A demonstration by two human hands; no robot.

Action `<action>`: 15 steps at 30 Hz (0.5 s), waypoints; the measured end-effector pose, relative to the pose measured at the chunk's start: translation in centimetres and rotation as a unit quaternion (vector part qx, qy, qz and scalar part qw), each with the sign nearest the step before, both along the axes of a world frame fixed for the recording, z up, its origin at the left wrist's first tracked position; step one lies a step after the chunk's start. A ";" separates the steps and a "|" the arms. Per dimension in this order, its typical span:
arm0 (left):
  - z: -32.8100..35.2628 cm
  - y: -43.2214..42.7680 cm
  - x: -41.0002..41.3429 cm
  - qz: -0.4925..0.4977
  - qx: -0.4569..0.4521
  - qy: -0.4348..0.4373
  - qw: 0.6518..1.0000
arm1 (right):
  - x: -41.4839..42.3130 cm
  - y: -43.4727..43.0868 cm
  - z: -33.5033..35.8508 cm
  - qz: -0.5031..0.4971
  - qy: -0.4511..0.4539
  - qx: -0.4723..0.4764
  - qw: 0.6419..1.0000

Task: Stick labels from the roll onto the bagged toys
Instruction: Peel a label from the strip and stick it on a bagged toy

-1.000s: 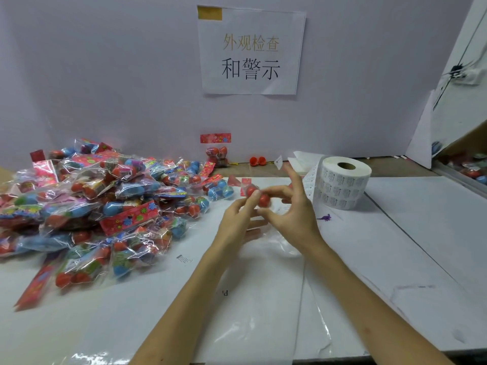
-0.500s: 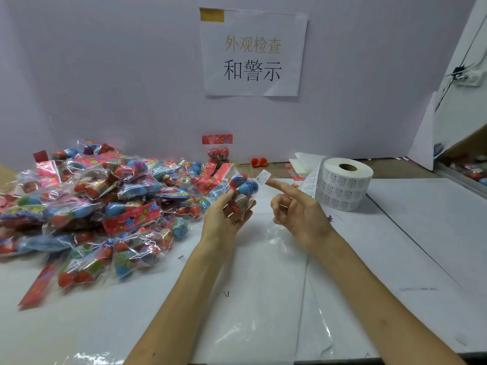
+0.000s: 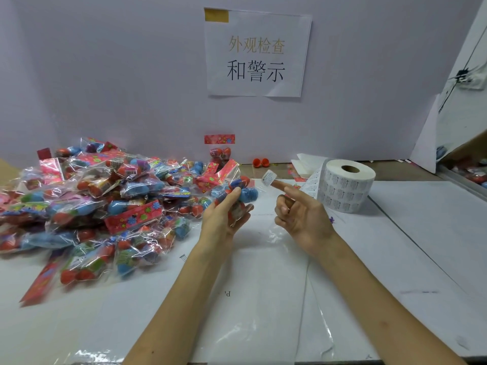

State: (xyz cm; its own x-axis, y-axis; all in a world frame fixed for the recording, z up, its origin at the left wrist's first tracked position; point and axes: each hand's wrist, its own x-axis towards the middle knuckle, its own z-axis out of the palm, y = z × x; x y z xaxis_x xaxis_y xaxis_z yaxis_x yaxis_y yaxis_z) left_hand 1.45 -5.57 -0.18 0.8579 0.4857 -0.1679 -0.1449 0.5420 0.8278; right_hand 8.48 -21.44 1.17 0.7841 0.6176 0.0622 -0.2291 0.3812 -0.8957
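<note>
Left hand: grasps bagged toy.
Right hand: grips nothing; label stuck on extended index fingertip.
Left: toy pile.
Far right: label roll.

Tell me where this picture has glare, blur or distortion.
Head view: glare glints on the pile of bagged toys and on the plastic sheet near the bottom edge; the label stuck to the right hand is too soft to read.
</note>
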 end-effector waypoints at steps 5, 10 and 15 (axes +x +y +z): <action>-0.2 0.3 0.5 0.013 0.008 0.017 1.000 | 0.3 -0.3 0.1 -0.018 0.027 0.030 0.999; -0.8 0.6 0.7 0.040 0.050 0.042 0.997 | 0.2 -0.1 0.0 -0.007 0.004 0.004 1.000; -1.0 0.7 0.6 0.072 0.019 0.039 0.996 | -0.3 0.0 -0.1 0.037 -0.028 -0.038 0.998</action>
State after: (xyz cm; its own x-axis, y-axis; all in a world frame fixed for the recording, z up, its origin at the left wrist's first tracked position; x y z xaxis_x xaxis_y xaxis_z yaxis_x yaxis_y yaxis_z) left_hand 2.07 -4.86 -1.18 0.7635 0.6106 -0.2103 -0.1545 0.4889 0.8585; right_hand 8.17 -21.41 1.07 0.7330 0.6780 0.0551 -0.2034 0.2957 -0.9334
